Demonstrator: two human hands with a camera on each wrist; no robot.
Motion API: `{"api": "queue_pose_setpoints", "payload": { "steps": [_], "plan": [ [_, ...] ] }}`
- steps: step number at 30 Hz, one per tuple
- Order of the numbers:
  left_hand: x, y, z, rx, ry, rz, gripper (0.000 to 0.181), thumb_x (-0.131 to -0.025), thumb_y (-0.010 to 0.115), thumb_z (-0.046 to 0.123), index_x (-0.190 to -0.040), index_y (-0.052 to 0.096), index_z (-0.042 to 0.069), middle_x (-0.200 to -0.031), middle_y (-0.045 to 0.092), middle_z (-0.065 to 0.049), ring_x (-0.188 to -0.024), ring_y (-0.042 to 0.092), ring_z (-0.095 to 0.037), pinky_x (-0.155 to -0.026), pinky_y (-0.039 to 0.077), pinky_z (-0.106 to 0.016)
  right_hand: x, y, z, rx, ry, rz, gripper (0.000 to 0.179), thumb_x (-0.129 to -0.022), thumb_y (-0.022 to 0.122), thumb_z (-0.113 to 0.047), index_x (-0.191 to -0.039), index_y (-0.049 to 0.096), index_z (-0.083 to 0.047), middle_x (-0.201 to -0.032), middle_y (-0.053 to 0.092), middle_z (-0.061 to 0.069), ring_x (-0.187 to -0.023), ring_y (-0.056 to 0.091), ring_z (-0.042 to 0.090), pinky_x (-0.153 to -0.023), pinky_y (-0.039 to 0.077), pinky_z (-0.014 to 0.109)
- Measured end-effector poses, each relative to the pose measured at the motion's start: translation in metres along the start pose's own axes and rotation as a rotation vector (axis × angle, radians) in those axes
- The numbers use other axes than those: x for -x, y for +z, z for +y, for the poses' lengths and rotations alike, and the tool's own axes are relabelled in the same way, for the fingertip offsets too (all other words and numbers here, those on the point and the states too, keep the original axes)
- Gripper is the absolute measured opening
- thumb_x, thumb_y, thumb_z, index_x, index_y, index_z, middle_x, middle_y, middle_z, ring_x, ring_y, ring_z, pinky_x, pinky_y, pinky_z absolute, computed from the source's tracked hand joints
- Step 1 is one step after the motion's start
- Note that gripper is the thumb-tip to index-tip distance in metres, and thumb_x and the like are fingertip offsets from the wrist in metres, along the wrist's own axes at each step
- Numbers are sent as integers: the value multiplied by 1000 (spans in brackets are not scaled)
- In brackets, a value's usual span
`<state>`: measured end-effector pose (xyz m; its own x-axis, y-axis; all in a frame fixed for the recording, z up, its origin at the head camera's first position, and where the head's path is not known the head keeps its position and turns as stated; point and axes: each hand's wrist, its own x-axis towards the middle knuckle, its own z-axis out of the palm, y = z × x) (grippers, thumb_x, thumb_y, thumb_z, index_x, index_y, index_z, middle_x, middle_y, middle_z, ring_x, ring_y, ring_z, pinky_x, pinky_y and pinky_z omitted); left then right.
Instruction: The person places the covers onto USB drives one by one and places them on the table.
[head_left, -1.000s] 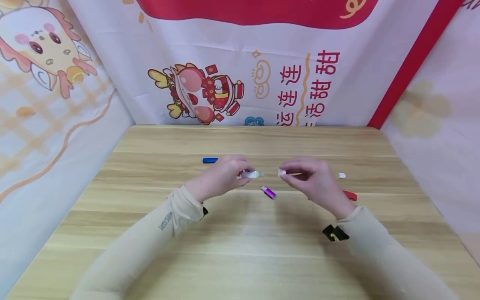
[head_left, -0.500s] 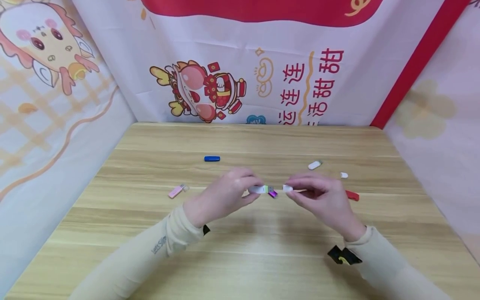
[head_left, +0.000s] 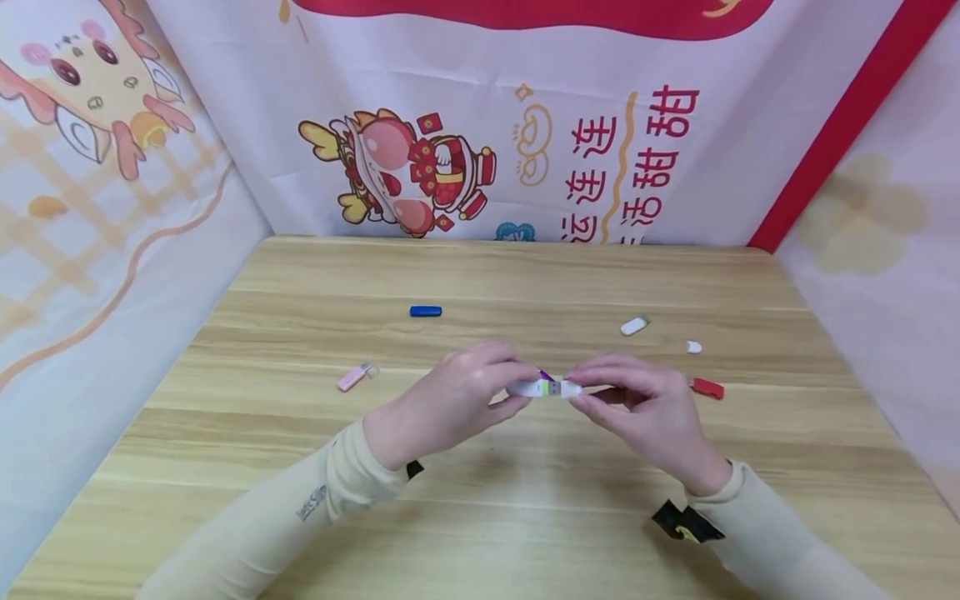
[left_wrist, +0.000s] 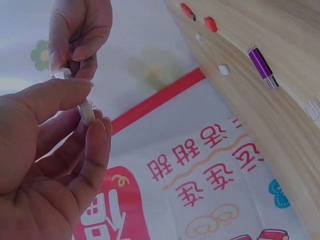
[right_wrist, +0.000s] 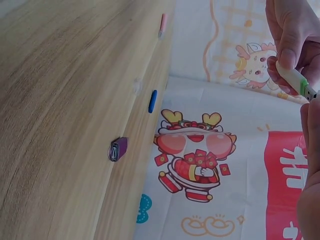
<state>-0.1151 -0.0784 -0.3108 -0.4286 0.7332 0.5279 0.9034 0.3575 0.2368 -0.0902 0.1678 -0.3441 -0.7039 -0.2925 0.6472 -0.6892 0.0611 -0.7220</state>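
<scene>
sleeved forearms (head_left: 277,508) reached in from the lower corners of the head view, hands turned toward each other near the centre. the left hand (head_left: 453,400) pinched a white usb stick (head_left: 527,388) between thumb and fingers, its plug (head_left: 554,388) facing right; the right hand (head_left: 651,408) pinched a white cap (head_left: 572,389) at the plug's end, though how far on it sat could not be told. these mostly blocked a purple stick (head_left: 545,374) behind. a blue stick (head_left: 425,311) lay above centre, a pink stick (head_left: 352,377) left; a second white stick (head_left: 633,326), small white piece (head_left: 693,347) and red stick (head_left: 707,388) lay right of centre.
</scene>
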Motion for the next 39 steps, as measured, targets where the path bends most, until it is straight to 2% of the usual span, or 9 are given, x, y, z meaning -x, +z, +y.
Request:
{"api": "queue_pose_setpoints", "payload": {
  "steps": [6, 14, 21, 25, 32, 35, 39],
  "plan": [
    [-1, -1, 1, 0, 2, 0, 24, -82, 81, 6, -104, 74, 1, -97, 69, -5, -84, 65, -12, -77, 54, -17, 1, -2, 5, 27, -7, 0, 42, -67, 73, 30, -100, 74, 4, -101, 70, 17, -87, 69, 14, -63, 58, 25],
    [-2, -2, 3, 16, 3, -12, 25, -82, 81, 7, -105, 73, 1, -98, 69, -6, -85, 65, -13, -79, 53, -17, 3, -2, 9, -6, 0, -3, 41, -68, 73, 28, -102, 74, 5, -102, 70, 17, -86, 69, 14, -62, 57, 22],
    [-3, -4, 5, 10, -3, -27, 25, -82, 81, 7, -106, 74, 2, -99, 69, -5, -86, 65, -13, -80, 53, -17, 4, -2, 12, -27, -15, -18, 44, -67, 72, 31, -102, 73, 6, -102, 70, 18, -93, 69, 17, -67, 58, 26],
    [-2, -3, 4, -16, 13, -20, 25, -82, 81, 6, -105, 74, 1, -98, 69, -6, -85, 65, -13, -78, 54, -17, 4, 0, 13, 33, -34, -36, 44, -66, 75, 28, -103, 74, 4, -102, 71, 16, -92, 69, 17, -70, 58, 28],
    [-2, -4, 3, -52, 31, -37, 24, -84, 80, 8, -105, 73, -1, -99, 68, -8, -87, 66, -16, -80, 54, -20, 1, 5, 10, 216, -121, -69, 41, -68, 81, 19, -104, 75, 1, -101, 72, 9, -83, 71, 17, -69, 58, 24],
    [-1, -3, 2, -65, 38, -46, 24, -84, 80, 8, -106, 73, -1, -100, 68, -9, -89, 66, -17, -81, 54, -21, 1, 7, 8, 285, -119, -78, 33, -72, 83, 10, -103, 75, 1, -98, 72, 8, -80, 71, 17, -68, 57, 21],
    [0, 0, 0, -88, 55, -41, 25, -84, 80, 8, -106, 73, -1, -101, 69, -10, -91, 66, -18, -82, 55, -22, 2, 9, 6, 342, -103, -99, 31, -74, 83, 7, -103, 75, 1, -96, 72, 7, -79, 70, 15, -70, 56, 19]
  ]
}}
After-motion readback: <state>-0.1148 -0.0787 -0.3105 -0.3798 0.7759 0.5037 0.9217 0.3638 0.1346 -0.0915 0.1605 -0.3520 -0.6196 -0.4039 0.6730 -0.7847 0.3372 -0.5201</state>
